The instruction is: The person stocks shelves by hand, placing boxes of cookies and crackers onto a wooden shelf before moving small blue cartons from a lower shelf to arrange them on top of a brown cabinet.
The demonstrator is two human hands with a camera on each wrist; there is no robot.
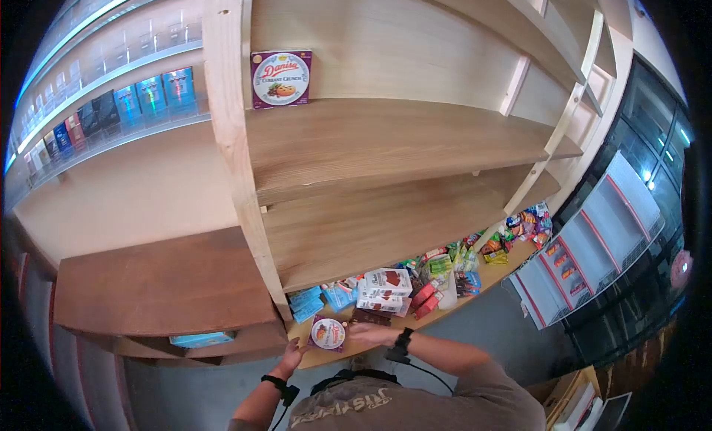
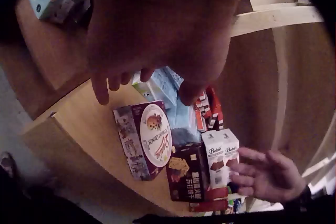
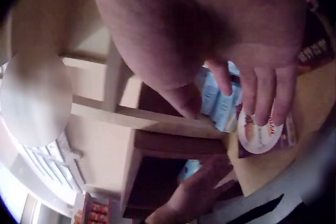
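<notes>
A purple Danisa box (image 1: 327, 334) with a round white label lies on the wooden ledge, also plain in the left wrist view (image 2: 145, 139). My left hand (image 1: 294, 352) is just left of it, fingers apart from the box and holding nothing. From the right, my right hand (image 1: 373, 333) extends beside the box; whether it touches it cannot be told. In the left wrist view the right hand (image 2: 269, 175) has spread, relaxed fingers. A dark brown box (image 2: 187, 174) lies beside the Danisa box. Another Danisa box (image 1: 282, 79) stands upright on the upper shelf.
White boxes (image 1: 386, 283), light blue packs (image 1: 305, 304), red boxes (image 1: 426, 300) and many colourful packets (image 1: 526, 225) crowd the ledge. A wooden post (image 1: 241, 149) rises at its left, beside a brown cabinet (image 1: 163, 283). A white rack (image 1: 586, 242) stands at the right.
</notes>
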